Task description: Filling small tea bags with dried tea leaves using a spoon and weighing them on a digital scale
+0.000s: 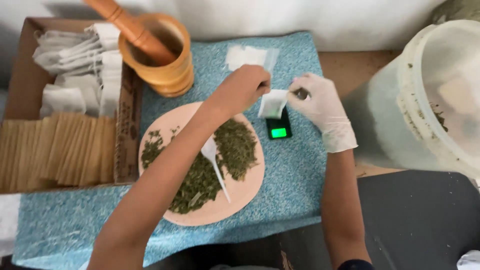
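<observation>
Sachet (pixel 272 103) of white paper, pinched between both hands above the small scale (pixel 279 127).

The bare left hand (pixel 243 89) is closed on the sachet's left upper edge, while the gloved right hand (pixel 321 109) grips its right edge with thumb and fingertips; the sachet hangs just over the black scale with its lit green display, near the far right edge of the blue mat (pixel 295 185). Just left of the scale, a pink plate (pixel 250 187) holds a heap of dried green herbs (pixel 235 145) with a white plastic spoon (pixel 214 162) lying on them. A wooden mortar (pixel 167 72) with its pestle (pixel 132 27) stands at the mat's far edge, flat empty sachets (pixel 245 55) beside it. A cardboard box (pixel 125 125) of filled bags and tan envelopes sits at the left edge; a white bucket (pixel 425 100) stands to the right.
</observation>
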